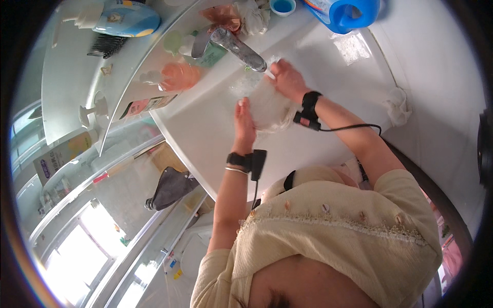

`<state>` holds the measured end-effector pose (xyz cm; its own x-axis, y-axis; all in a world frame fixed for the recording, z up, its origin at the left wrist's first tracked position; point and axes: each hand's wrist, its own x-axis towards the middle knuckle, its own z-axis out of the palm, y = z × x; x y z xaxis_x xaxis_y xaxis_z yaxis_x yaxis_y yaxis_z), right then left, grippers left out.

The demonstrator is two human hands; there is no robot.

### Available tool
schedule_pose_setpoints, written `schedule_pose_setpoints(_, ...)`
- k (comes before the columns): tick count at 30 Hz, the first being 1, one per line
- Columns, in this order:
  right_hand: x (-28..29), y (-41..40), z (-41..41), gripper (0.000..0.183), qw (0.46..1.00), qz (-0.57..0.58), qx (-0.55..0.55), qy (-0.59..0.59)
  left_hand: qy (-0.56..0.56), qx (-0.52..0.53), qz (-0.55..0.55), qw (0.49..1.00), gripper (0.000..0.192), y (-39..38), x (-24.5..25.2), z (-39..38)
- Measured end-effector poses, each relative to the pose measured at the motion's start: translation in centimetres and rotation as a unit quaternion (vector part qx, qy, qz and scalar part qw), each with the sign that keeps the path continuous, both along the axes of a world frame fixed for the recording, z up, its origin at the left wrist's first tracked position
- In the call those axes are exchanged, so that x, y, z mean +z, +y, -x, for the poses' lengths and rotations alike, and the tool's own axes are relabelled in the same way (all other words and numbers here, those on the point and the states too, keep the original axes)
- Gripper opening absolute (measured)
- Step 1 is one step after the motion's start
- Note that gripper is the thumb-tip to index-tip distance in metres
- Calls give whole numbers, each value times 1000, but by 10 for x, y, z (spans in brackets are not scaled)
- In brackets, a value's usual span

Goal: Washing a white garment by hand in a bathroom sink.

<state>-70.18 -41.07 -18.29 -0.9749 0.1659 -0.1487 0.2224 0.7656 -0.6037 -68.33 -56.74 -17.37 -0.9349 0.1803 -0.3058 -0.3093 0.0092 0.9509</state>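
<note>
A pale, thin wet cloth [271, 109] is stretched between my two hands over the white sink basin [196, 154]. My left hand [245, 125], fingers pointing up, holds its left edge. My right hand [289, 81] grips its upper right part just beside the spout of the metal faucet [240, 50]. A short stream of water [270, 74] leaves the spout next to my right fingers. Splashing, bubbly water [246, 86] lies under the faucet. The cloth's lower edge hangs in loose folds, and its exact shape is blurred.
An orange pump bottle [179, 77] and a green bottle [210, 55] stand left of the faucet. Behind it are crumpled wrappers [223, 17], a cap of blue liquid [282, 5] and a blue detergent bottle [341, 17]. A white crumpled cloth [398, 107] lies on the right rim.
</note>
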Motion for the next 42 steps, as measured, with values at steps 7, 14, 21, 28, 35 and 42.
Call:
schedule_pose_setpoints(7, -42, 21, 3, 41, 979, -105, -108, 135, -226, -28, -47, 973, 31, -41, -18, 19)
schedule_pose_setpoints(14, 20, -74, -22, 32, 942, 302, 72, 128, -321, -105, -305, 891, 46, -50, -53, 36)
schedule_pose_setpoints(21, 16, -19, -5, 30, 988, 146, -44, 24, -311, -46, -51, 948, 37, 7, 23, 14)
schedule_pose_setpoints(28, 61, 37, -26, 25, 925, 368, -33, 90, -176, 43, -92, 979, 36, -61, 45, 27)
schedule_pose_setpoints(35, 138, 59, -55, 26, 818, 569, -28, 76, -150, -53, -70, 985, 15, -77, 111, 12)
schedule_pose_setpoints(42, 210, 80, -79, 29, 778, 628, -9, 6, -73, -69, -66, 993, 12, -109, 167, -5)
